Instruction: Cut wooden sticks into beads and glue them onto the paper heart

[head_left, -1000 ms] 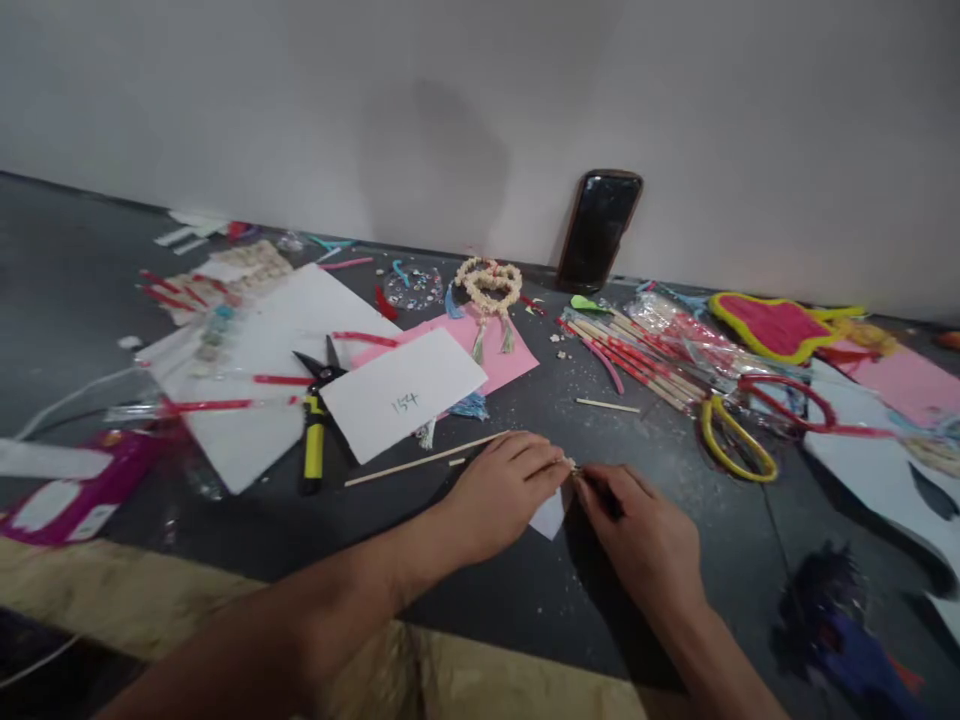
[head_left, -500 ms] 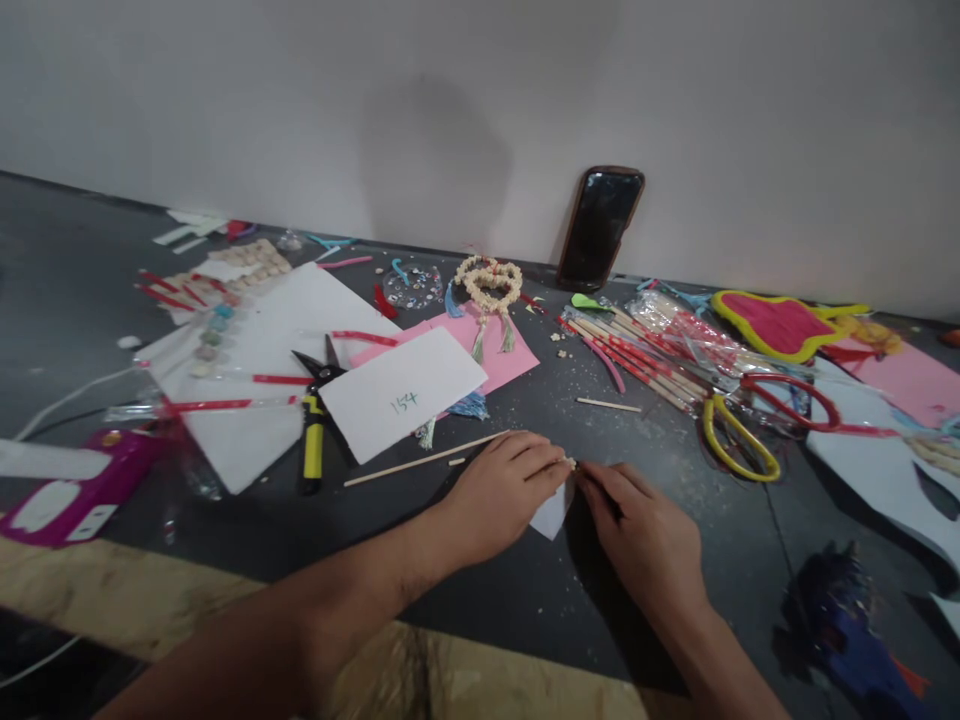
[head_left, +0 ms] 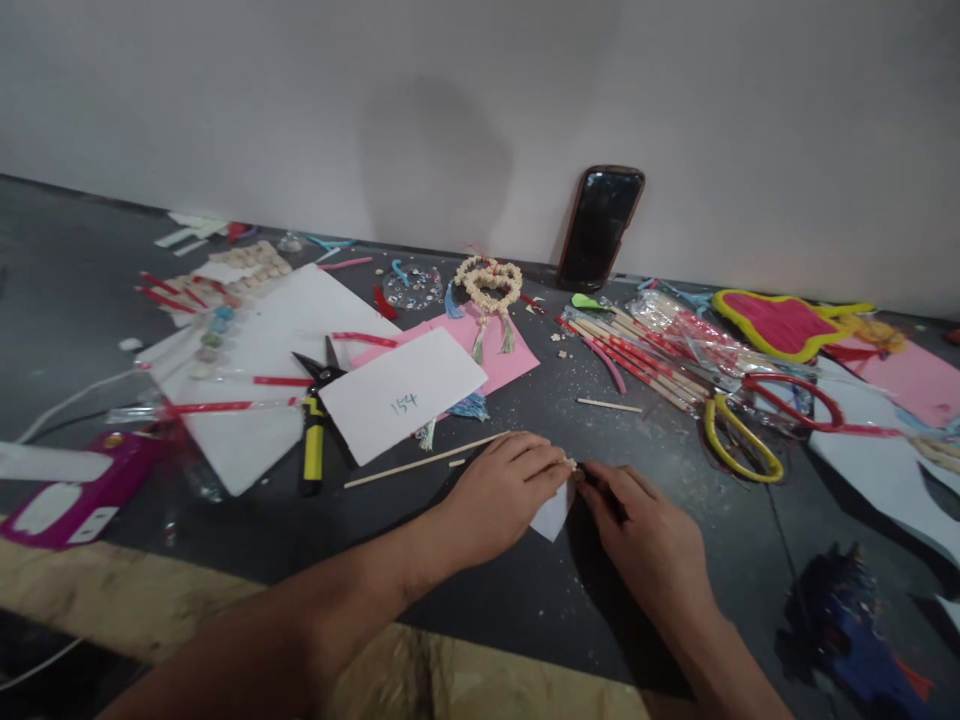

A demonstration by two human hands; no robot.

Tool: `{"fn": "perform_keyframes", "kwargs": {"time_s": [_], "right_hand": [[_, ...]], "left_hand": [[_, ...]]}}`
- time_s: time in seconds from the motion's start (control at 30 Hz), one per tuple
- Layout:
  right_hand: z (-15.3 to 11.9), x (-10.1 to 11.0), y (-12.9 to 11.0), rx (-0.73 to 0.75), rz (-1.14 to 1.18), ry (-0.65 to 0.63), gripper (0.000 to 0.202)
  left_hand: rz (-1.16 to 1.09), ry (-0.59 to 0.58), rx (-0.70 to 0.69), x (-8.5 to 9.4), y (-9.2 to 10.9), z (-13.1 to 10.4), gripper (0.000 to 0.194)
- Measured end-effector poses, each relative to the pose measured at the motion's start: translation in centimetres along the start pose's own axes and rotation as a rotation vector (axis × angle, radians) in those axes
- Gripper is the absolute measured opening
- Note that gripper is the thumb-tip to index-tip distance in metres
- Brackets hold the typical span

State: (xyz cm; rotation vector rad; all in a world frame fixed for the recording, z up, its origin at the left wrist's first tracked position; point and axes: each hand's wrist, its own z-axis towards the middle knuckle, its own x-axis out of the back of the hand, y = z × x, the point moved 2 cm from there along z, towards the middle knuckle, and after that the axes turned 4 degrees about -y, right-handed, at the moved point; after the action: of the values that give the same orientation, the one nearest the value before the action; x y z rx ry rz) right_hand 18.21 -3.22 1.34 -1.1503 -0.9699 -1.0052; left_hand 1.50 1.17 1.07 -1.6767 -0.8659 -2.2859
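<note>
My left hand (head_left: 504,497) lies low over a small piece of white paper (head_left: 553,517), with its fingers pressed together. A tiny cream-coloured beaded piece (head_left: 571,464) shows at its fingertips, mostly hidden. From the other side, my right hand (head_left: 651,535) is closed in a pinch close to that piece. Whatever sits between its thumb and forefinger is too small and dark to name. Just behind my left hand lie a long thin wooden stick (head_left: 420,461) and a short cut stick end (head_left: 457,463).
Yellow-handled pliers (head_left: 312,440) and a white card (head_left: 405,395) marked 154 lie left. Heart-shaped bead ornaments (head_left: 491,285) and a phone (head_left: 601,228) stand behind. Wrapped sticks (head_left: 637,360), scissors (head_left: 739,440) and a blue glue gun (head_left: 847,625) are right.
My right hand has shifted very slightly to the right. My left hand and the white paper are almost where they were.
</note>
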Motion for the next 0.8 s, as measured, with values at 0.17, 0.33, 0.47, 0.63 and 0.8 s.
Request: {"fn": "perform_keyframes", "kwargs": {"time_s": [0.17, 0.33, 0.47, 0.63, 0.8], "right_hand": [[0.06, 0.07, -0.15, -0.014, -0.020, -0.004, 0.021], [0.13, 0.01, -0.23, -0.024, -0.030, -0.012, 0.021], [0.17, 0.11, -0.39, -0.034, -0.027, -0.029, 0.020], [0.14, 0.28, -0.36, -0.051, 0.002, -0.016, 0.020], [0.19, 0.19, -0.19, -0.068, -0.012, -0.022, 0.019]], "left_hand": [[0.000, 0.009, -0.009, 0.15, 0.09, -0.04, 0.035], [-0.004, 0.015, -0.007, 0.08, 0.08, -0.05, 0.035], [-0.003, 0.017, -0.007, 0.10, 0.06, -0.04, 0.034], [0.003, 0.010, -0.005, 0.14, 0.06, -0.04, 0.034], [0.009, 0.007, -0.008, 0.07, 0.06, -0.04, 0.035]]}}
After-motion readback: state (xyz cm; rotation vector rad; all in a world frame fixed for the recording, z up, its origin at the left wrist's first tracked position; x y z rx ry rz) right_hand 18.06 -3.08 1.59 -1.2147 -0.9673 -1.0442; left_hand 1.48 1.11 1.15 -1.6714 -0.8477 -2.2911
